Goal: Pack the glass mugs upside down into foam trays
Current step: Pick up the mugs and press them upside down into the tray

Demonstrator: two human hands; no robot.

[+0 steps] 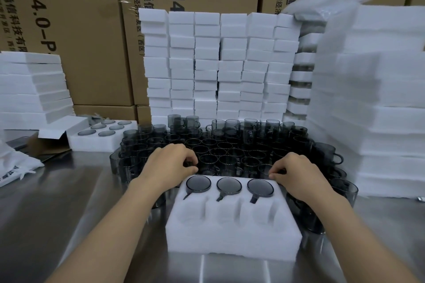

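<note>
Foam tray [232,234] nearest: far row holds three upturned mugs [229,185], near row empty. Just beyond its far edge, left hand [174,163] and right hand [296,174] each pinch a rim among the loose mugs [227,151].

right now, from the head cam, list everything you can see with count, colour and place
near foam tray: one, white, centre front; its near three slots empty
packed mugs: three, smoky grey, upside down in its far row
far foam tray: one, white, back left
mugs in far tray: six, grey, upside down
loose mugs: too many to count, smoky grey, crowded behind and beside the near tray
foam stacks: many, white, behind the mugs, also left and right
cardboard boxes: several, brown, at the back
table: one, steel grey, under everything
bag: one, white, left edge
left hand: fingers curled among loose mugs, grip unclear
right hand: likewise
</note>
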